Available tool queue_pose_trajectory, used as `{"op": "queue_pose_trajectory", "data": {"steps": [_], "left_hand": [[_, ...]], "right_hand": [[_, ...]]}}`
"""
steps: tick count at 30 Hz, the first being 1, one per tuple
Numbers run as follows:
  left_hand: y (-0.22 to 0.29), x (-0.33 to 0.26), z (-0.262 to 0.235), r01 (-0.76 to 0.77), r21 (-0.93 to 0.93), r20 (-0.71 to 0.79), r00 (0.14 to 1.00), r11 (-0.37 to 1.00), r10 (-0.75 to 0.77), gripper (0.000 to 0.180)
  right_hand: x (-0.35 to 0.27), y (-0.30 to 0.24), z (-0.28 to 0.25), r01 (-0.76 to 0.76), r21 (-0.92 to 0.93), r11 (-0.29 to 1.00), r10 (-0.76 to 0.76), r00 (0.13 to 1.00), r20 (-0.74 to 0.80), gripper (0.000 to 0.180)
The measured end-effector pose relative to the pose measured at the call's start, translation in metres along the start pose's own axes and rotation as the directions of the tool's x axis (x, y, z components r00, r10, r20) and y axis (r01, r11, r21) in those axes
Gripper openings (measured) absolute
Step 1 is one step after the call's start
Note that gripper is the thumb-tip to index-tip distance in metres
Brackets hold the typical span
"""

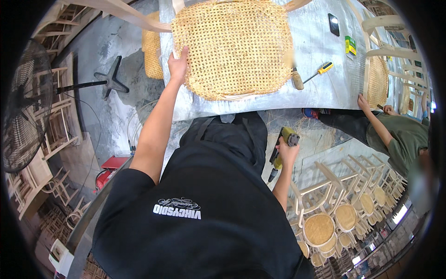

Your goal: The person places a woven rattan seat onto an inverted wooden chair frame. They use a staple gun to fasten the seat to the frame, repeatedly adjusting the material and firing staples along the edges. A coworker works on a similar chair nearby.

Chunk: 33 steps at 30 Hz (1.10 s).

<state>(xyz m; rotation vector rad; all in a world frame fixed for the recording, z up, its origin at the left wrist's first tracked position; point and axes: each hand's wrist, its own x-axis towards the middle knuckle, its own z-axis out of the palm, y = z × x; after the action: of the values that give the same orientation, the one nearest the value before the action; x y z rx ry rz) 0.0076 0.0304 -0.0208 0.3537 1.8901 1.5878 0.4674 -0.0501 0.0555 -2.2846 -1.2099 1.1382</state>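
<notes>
i see my left hand (178,65) at about eleven o'clock, fingers curled over the left edge of the woven cane seat (234,46), which lies flat on the grey table (320,79) at twelve o'clock. my right hand (287,153) hangs low at about three o'clock off the table, fist closed round a yellow-green staple gun (281,148) pointing down. a yellow-handled screwdriver (319,71) lies on the table just right of the seat. another person (395,135) sits at three o'clock, near stacked chairs (344,209).
</notes>
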Motion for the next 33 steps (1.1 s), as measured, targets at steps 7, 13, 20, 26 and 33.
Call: {"op": "queue_pose_trajectory", "data": {"steps": [7, 13, 20, 26, 33], "left_hand": [[0.022, -0.018, -0.008, -0.130, 0.568, -0.123, 0.963, 0.813, 0.241, 0.067], [0.003, -0.116, 0.022, -0.635, 0.637, 0.477, 0.770, 0.437, 0.425, 0.027], [-0.025, -0.210, 0.063, -0.690, 0.651, 0.653, 0.721, 0.316, 0.232, 0.014], [-0.017, -0.236, 0.074, -0.604, 0.670, 0.631, 0.769, 0.431, 0.098, 0.008], [-0.023, -0.298, 0.016, -0.497, 0.708, 0.482, 0.859, 0.501, 0.172, 0.004]], "right_hand": [[0.080, -0.016, -0.013, 0.210, 0.071, 0.975, -0.217, 0.969, 0.118, 0.023], [0.133, -0.048, -0.047, 0.308, -0.022, 0.951, -0.304, 0.947, 0.103, 0.033], [0.196, -0.106, -0.061, 0.586, -0.067, 0.807, -0.570, 0.804, 0.169, 0.074], [0.284, -0.157, -0.019, 0.878, -0.117, 0.464, -0.854, 0.478, 0.205, 0.084], [0.316, -0.192, 0.047, 0.860, -0.226, 0.457, -0.807, 0.508, 0.301, 0.081]]}}
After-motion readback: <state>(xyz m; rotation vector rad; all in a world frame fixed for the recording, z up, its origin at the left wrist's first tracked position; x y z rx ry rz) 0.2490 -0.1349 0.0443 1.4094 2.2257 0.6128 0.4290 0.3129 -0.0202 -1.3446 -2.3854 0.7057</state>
